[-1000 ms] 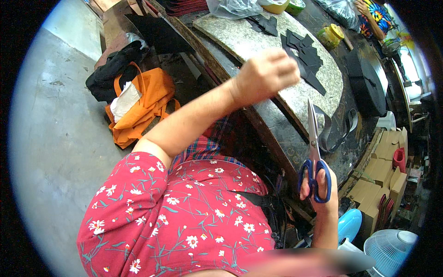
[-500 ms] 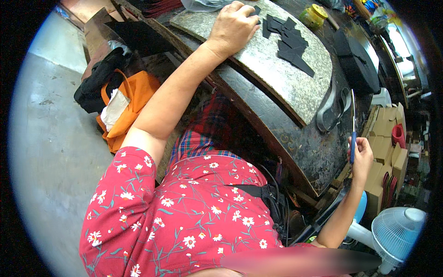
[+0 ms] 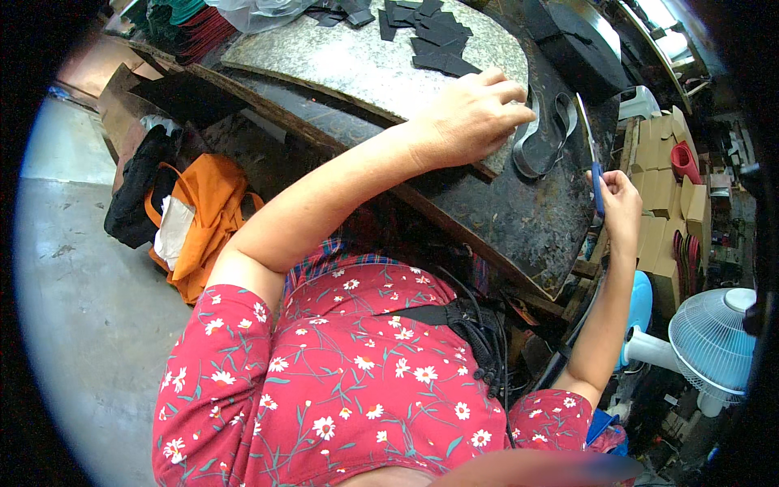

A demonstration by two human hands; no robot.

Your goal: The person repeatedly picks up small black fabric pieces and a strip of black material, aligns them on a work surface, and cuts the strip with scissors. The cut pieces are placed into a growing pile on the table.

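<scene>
My left hand [image 3: 475, 118] hangs over the right edge of the speckled stone slab [image 3: 324, 58], fingers bent and drawn together. Its fingertips meet the near side of a looped grey strap [image 3: 561, 122]; whether they pinch it is hidden. A pair of scissors [image 3: 599, 183] with a blue handle is in my right hand [image 3: 620, 204], at the table's right edge. The blades point away from me. Several cut black pieces [image 3: 442, 40] lie overlapping on the slab, and a second group of black pieces [image 3: 349, 11] lies at its far edge.
A black bulky block [image 3: 572, 53] stands on the dark table [image 3: 503, 219] behind the strap. Cardboard boxes [image 3: 659, 183] and a blue-and-white fan [image 3: 714, 345] are at my right. An orange bag [image 3: 213, 215] sits at left, below the table edge. Clear plastic [image 3: 264, 12] lies at the back.
My left hand has moved from the far side of the slab, beside the black pieces, nearer and right to the strap. My right hand still holds the scissors. The whole view has shifted.
</scene>
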